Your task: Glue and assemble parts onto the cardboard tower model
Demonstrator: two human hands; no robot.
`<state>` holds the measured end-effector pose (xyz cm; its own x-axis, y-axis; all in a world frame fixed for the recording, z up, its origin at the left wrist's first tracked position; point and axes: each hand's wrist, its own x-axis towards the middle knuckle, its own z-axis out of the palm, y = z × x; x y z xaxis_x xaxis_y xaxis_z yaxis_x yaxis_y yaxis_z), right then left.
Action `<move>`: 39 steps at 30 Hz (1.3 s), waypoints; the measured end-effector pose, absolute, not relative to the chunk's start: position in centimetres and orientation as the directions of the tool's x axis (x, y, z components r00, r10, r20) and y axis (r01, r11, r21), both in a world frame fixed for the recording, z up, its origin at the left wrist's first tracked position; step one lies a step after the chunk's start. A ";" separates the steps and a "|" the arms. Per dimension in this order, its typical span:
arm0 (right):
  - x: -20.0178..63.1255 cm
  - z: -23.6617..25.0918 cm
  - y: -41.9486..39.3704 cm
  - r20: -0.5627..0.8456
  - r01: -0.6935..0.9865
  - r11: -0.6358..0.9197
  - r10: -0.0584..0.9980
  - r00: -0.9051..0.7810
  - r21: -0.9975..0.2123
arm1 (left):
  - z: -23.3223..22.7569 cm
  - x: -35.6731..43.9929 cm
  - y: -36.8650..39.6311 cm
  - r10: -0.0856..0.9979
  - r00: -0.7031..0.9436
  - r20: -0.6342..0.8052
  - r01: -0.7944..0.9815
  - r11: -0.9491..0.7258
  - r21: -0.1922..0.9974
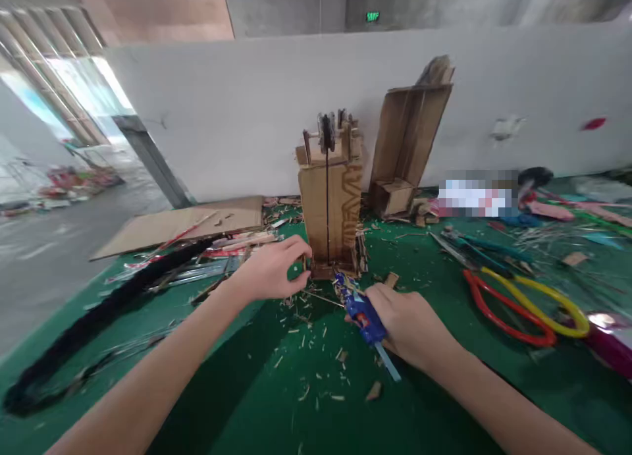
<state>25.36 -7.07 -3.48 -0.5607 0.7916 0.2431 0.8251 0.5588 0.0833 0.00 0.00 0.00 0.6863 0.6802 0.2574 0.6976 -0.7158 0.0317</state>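
Beside the cardboard tower (pixel 318 211), the right hand (pixel 407 317) grips a glue gun (pixel 364 317); I can't tell whether the left hand (pixel 274 268) pinches anything.

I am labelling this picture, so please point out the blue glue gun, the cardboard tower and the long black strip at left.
Blue glue gun (pixel 372 324): head view, on its blue body.
Cardboard tower (pixel 316 211): head view, on its front face.
Long black strip (pixel 138 284): head view, on its middle stretch.
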 end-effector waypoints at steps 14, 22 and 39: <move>31.6 -1.8 -6.7 0.481 0.960 0.232 0.831 -0.280 0.160 | 0.2 1.1 -0.3 0.655 0.693 0.301 0.689 -0.725 -0.009; 31.9 -3.5 -6.2 0.248 0.985 0.056 0.964 -0.096 0.164 | -0.2 0.9 -0.1 0.666 0.691 0.280 0.680 -0.731 0.060; 23.1 -0.9 -3.2 0.498 0.832 0.503 0.672 -0.547 0.234 | -0.8 2.8 -0.8 0.629 0.665 0.403 0.727 -0.669 -0.157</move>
